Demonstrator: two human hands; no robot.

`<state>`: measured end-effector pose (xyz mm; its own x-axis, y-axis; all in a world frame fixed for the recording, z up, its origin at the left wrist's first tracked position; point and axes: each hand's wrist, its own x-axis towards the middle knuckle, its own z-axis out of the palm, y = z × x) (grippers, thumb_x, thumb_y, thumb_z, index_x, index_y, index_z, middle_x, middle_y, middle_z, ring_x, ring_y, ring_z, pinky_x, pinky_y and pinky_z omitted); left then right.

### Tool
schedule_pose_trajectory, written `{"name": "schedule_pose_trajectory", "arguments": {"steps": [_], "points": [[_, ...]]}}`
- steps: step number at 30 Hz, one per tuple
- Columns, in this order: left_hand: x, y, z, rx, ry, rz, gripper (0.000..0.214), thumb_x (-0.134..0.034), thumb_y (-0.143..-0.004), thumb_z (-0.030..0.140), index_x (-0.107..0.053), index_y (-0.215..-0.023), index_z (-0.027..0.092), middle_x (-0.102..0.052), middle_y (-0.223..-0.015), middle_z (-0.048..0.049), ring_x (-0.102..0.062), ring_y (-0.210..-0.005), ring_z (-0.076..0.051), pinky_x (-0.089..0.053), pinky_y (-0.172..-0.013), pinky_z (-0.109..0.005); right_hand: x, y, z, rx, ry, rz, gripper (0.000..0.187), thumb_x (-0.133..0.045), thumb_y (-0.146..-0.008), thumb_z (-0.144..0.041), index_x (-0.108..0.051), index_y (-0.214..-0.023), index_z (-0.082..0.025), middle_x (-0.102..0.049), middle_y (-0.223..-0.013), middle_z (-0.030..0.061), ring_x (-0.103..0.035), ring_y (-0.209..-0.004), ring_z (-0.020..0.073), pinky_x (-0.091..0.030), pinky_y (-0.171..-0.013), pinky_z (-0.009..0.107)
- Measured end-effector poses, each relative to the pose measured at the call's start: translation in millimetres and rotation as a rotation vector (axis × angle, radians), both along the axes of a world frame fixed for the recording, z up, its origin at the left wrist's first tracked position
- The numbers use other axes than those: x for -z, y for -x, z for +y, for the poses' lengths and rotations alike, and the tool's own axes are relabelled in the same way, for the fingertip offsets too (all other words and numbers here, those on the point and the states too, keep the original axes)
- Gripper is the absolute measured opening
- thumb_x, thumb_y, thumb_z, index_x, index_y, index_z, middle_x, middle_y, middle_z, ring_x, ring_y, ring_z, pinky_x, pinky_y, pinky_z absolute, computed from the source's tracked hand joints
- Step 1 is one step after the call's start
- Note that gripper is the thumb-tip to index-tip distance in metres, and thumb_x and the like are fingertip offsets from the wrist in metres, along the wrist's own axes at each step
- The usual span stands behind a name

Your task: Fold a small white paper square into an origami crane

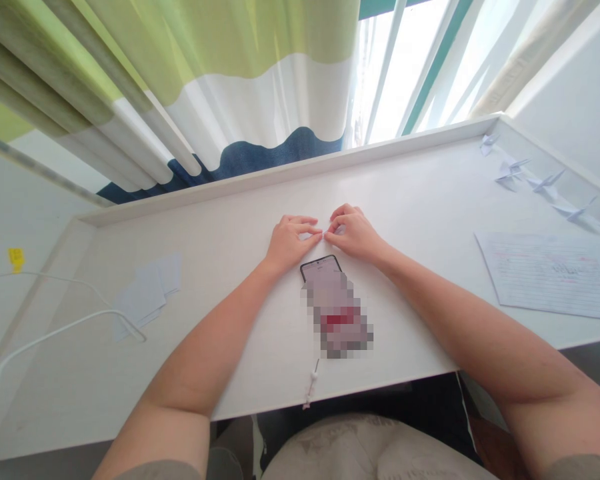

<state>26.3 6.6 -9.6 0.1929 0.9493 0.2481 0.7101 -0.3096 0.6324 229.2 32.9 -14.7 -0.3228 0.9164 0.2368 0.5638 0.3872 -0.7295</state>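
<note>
Smooth, matt white laminate on the desk (430, 200); crisp matt paper in the folded cranes (513, 172) and lined sheet (550, 277); glossy glass on the phone (320, 265); thin, faintly shiny cloth in the curtain (260, 93).

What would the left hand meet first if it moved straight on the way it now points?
The left hand would likely meet the small white paper at its fingertips first; depth is unclear.

Smartphone (320, 267), lined paper (550, 275), striped curtain (230, 100)

Tiny folded white paper piece (324, 232), mostly hidden, pinched between left hand (290, 243) and right hand (354, 233) fingertips.
</note>
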Motion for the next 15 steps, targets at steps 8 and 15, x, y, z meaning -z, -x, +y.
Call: {"name": "schedule_pose_trajectory", "arguments": {"steps": [8,15], "points": [[-1.9,-3,-2,-0.024,0.02,0.002,0.008,-0.078,-0.091,0.031,-0.086,-0.09,0.032,-0.081,-0.125,0.0007,-0.063,-0.122,-0.03,-0.049,-0.114,-0.055,-5.4,-14,7,-0.051,0.057,0.068,0.006,-0.073,-0.077,-0.018,-0.078,-0.078,-0.023,-0.074,-0.11,0.0082,-0.069,-0.106,0.0285,-0.052,-0.104,0.047],[-2.0,-3,-2,-0.029,0.018,0.009,0.008,-0.078,-0.091,0.032,-0.086,-0.091,0.032,-0.081,-0.125,0.0004,-0.063,-0.123,-0.03,-0.049,-0.115,-0.054,-7.5,-12,7,-0.018,0.058,0.061,0.008,-0.072,-0.082,-0.024,-0.08,-0.084,-0.022,-0.075,-0.106,0.0094,-0.068,-0.106,0.0294,-0.052,-0.101,0.046]]}}
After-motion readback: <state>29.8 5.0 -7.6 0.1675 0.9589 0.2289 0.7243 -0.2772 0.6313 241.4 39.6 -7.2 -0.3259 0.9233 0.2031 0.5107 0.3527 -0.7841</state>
